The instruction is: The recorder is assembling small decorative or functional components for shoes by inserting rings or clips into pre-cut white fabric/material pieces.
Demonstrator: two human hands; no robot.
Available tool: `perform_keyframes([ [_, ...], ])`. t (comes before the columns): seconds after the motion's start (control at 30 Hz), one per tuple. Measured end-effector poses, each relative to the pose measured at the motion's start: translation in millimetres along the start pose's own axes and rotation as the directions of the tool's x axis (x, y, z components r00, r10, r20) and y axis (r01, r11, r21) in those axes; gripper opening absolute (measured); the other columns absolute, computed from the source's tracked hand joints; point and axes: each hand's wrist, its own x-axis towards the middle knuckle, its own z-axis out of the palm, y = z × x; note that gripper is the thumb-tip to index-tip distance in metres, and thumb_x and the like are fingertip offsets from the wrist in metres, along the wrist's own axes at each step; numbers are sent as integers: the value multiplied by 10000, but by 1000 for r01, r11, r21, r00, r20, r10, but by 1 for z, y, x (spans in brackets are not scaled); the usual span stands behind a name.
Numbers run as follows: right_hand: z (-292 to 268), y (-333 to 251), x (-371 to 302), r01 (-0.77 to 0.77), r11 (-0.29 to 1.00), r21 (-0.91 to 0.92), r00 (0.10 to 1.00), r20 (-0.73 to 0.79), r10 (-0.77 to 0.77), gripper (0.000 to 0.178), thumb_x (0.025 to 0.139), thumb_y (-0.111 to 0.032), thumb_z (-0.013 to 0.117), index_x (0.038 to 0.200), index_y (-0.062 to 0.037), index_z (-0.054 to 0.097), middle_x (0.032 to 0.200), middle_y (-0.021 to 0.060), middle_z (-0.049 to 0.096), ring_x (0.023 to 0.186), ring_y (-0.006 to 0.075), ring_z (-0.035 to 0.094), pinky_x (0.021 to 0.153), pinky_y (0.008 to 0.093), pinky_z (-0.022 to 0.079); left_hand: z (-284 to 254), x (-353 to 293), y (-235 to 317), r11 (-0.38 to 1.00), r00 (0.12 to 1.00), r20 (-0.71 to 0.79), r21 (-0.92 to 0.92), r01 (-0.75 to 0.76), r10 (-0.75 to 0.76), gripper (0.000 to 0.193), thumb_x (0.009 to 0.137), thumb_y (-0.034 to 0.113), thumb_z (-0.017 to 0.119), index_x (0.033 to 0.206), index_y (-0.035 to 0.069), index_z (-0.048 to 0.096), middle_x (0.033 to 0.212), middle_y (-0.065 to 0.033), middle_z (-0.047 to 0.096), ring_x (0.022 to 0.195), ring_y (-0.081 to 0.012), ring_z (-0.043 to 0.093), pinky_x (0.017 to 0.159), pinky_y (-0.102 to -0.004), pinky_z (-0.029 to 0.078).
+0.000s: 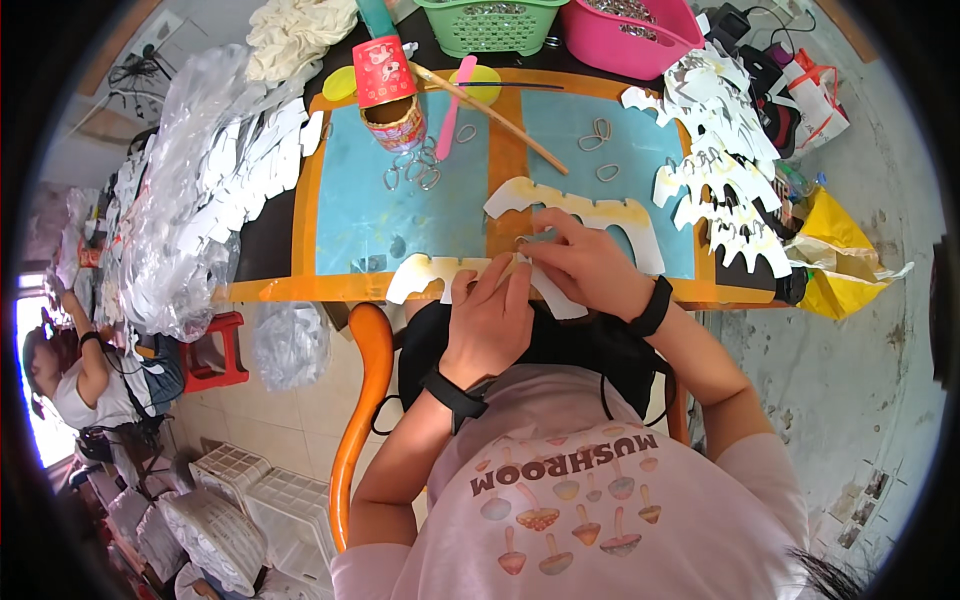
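At the table's front edge I hold a white scalloped strip (pixel 428 272) with yellowish smears along its top. My left hand (pixel 492 315) is closed on it, fingertips pressing near its middle. My right hand (pixel 588 268) pinches what looks like a small metal ring at the strip's upper edge; the fingers partly hide it. Just beyond my right hand, a second scalloped strip (pixel 600 212) lies on the blue mat (pixel 400 215). Several loose oval metal rings (pixel 607 172) are farther back on the mat, with more beside the red paper cup (pixel 383 75).
A wooden stick (pixel 500 125) and pink spatula (pixel 458 105) lie behind. Green (pixel 492 28) and pink (pixel 640 40) baskets of metal parts stand at the back. Strips pile up right (pixel 715 120) and left (pixel 250 190). A yellow bag (pixel 840 270) is at right. Another person (pixel 85 385) sits far left.
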Motion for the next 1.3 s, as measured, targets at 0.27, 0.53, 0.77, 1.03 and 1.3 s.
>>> perform_keyframes([
  [0.27,4,8,-15,166,971,-172,986,41,-161,270,777,-20,652,1046,-19,642,1108,65,600,927,263,645,684,374,559,1,2,1,999,999,-24,-17,28,-28,406,798,50,639,1204,64,632,1046,-35,691,1229,-243,572,1003,-464,312],
  [0.53,2,3,-21,-54,977,207,996,-62,68,199,787,-3,710,974,-2,643,1087,81,578,793,257,646,639,339,536,7,-1,7,996,1000,-16,91,-17,18,466,774,105,684,1239,77,672,1082,-35,648,1211,-225,552,976,-444,333],
  [0.77,19,-9,-8,-284,939,195,929,-187,320,144,816,6,731,930,11,642,1067,98,567,737,208,654,622,296,532,13,-4,8,988,999,11,151,-34,33,444,764,111,681,1204,53,676,1167,-46,608,1212,-230,540,969,-432,337],
  [1.03,21,-12,-6,-249,957,146,931,-238,279,131,809,10,704,851,9,580,1070,107,539,765,261,637,616,358,525,5,4,7,986,1000,13,167,-24,23,434,773,143,685,1206,101,688,1326,-56,581,1319,-270,455,1035,-527,292],
  [1.3,29,-9,-4,-314,938,148,901,-265,344,143,782,11,705,845,25,578,1034,127,536,757,297,625,620,369,520,-8,4,9,993,991,118,110,50,-63,440,776,143,677,1216,149,699,1423,-34,551,1339,-314,420,1079,-590,233],
])
